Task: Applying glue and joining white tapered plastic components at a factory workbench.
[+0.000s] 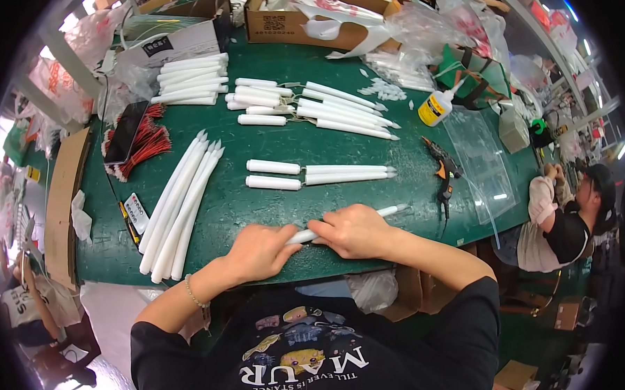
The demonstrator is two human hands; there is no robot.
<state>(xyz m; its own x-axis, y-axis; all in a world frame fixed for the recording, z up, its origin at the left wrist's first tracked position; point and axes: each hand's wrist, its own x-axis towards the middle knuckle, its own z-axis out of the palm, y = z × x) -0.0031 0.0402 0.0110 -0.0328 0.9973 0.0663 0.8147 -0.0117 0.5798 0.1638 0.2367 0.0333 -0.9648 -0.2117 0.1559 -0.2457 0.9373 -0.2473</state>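
Near the table's front edge, both hands grip a white electric taper candle (301,236), which lies at a slant. My left hand (260,250) is closed around its lower end. My right hand (355,232) wraps its middle, and the pointed flame tip sticks out to the right. Beyond them lie two candles in separate parts: short white base tubes (272,183) and longer tipped tubes (347,175). Farther back is a group of similar short bases (261,96) and tipped tubes (344,113), some joined by thin wires. To the left, several whole candles (176,213) lie side by side.
On the green table (221,205) are white tubes (190,79), red wires (151,146), a dark phone (127,132), a small remote (136,213), flame tips (385,90), a glue bottle (435,108) and a glue gun (443,169). An open carton (264,29) stands behind. A co-worker (569,220) sits right.
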